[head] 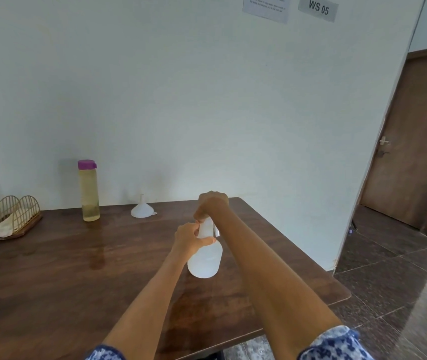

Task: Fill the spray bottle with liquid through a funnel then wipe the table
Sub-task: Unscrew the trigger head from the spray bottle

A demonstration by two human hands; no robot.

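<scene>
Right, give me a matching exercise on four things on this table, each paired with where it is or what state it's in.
Things:
1. translucent white plastic spray bottle
2. white plastic funnel
3. tall clear bottle with purple cap
4. gold wire napkin holder

States:
A. far left of the table, white cloth inside
B. standing capped near the wall, yellowish liquid inside
C. gripped at the neck by the left hand, at the top by the right hand
D. resting wide mouth down, spout up

Pairs: 1-C, 2-D, 3-B, 4-A
</scene>
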